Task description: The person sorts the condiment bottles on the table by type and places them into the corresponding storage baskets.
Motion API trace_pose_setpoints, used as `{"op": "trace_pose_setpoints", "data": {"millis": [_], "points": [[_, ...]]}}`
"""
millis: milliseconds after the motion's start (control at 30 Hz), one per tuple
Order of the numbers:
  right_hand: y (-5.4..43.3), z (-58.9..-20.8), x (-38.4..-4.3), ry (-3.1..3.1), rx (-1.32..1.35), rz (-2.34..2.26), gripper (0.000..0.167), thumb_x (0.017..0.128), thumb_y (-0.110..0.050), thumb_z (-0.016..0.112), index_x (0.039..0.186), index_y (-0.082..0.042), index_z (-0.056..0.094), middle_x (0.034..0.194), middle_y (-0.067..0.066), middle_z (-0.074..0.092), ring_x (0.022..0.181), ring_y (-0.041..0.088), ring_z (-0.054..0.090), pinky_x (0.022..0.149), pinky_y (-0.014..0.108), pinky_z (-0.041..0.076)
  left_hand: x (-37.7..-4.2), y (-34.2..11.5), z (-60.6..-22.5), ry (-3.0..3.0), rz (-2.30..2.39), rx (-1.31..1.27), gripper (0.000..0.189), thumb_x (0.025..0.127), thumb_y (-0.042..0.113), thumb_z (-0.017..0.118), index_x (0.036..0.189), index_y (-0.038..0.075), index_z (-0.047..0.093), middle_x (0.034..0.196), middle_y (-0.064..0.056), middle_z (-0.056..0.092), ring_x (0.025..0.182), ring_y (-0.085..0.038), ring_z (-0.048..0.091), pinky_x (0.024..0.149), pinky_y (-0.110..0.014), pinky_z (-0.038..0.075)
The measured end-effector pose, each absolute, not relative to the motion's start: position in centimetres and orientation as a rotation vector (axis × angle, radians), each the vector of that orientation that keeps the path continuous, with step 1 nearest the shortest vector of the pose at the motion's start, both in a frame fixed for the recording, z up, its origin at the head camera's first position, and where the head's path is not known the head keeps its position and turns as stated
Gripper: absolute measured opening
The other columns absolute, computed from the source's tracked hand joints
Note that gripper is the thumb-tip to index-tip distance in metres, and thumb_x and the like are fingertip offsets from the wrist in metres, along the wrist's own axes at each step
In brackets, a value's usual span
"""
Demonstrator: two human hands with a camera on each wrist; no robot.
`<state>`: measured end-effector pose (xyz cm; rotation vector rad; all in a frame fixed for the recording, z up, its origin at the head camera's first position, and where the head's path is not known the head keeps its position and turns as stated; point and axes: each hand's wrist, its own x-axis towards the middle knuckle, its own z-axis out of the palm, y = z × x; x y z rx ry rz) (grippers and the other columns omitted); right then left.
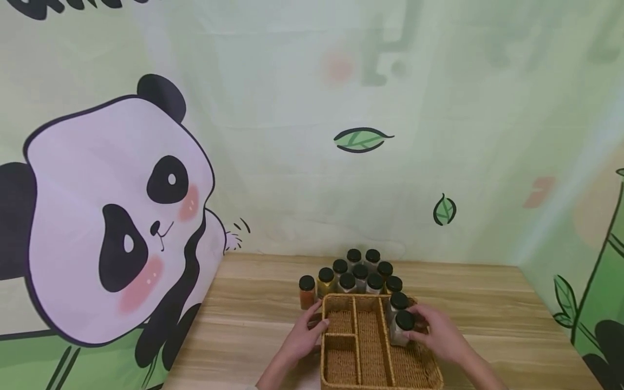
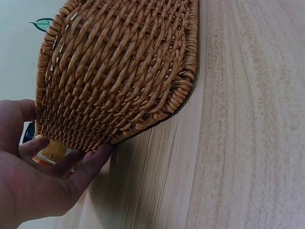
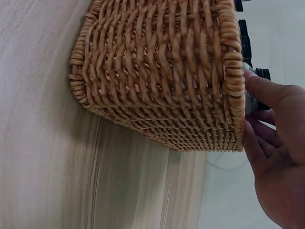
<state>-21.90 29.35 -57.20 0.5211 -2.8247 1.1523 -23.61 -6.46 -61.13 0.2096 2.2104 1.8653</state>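
A brown wicker basket with divided compartments stands on the wooden table. My left hand grips its back left corner, thumb over the rim and fingers against the woven outer side. Over the right compartment, my right hand holds a clear jar with a black lid between thumb and fingers. Another black-lidded jar stands right behind it at the compartment's back end. In the right wrist view, the basket wall hides most of the held jar, and the right hand reaches over the rim.
Several black-lidded spice jars stand grouped behind the basket. One with orange-red contents is at the group's left end, beside a yellow one. A panda-printed backdrop rises at the table's far edge.
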Motion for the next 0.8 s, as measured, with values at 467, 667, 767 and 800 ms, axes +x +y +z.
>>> {"op": "trace_pose_setpoints", "data": {"millis": [467, 667, 767, 800], "points": [[29.56, -57.24, -21.9, -2.824, 0.513, 1.16, 0.034, 0.086, -0.025, 0.09, 0.112, -0.011, 0.074, 0.11, 0.0, 0.073, 0.096, 0.017, 0.074, 0.082, 0.031, 0.062, -23.42, -6.36, -61.43, 2.144, 1.905, 0.146, 0.07, 0.107, 0.034, 0.066, 0.165, 0.01, 0.035, 0.157, -0.035, 0.039, 0.138, -0.052, 0.049, 0.086, -0.053, 0.063], [29.57, -57.39, -22.05, -2.83, 0.506, 1.183, 0.033, 0.087, -0.025, 0.09, 0.113, -0.012, 0.074, 0.111, 0.0, 0.073, 0.097, 0.017, 0.073, 0.083, 0.03, 0.062, -23.48, -6.28, -61.37, 2.14, 1.915, 0.147, 0.07, 0.107, 0.032, 0.065, 0.166, 0.009, 0.034, 0.156, -0.035, 0.041, 0.137, -0.052, 0.049, 0.086, -0.053, 0.063], [29.56, -57.44, -22.07, -2.832, 0.501, 1.174, 0.033, 0.087, -0.025, 0.09, 0.113, -0.012, 0.074, 0.111, -0.001, 0.073, 0.097, 0.017, 0.073, 0.083, 0.031, 0.062, -23.47, -6.27, -61.34, 2.139, 1.912, 0.145, 0.07, 0.107, 0.032, 0.065, 0.166, 0.009, 0.034, 0.156, -0.035, 0.041, 0.138, -0.053, 0.048, 0.086, -0.053, 0.063], [29.57, -57.46, -22.05, -2.831, 0.499, 1.169, 0.033, 0.087, -0.025, 0.09, 0.113, -0.012, 0.074, 0.111, 0.0, 0.073, 0.097, 0.017, 0.073, 0.083, 0.032, 0.062, -23.47, -6.26, -61.35, 2.138, 1.912, 0.144, 0.07, 0.107, 0.032, 0.065, 0.166, 0.009, 0.034, 0.156, -0.035, 0.041, 0.138, -0.053, 0.048, 0.086, -0.054, 0.063]]}}
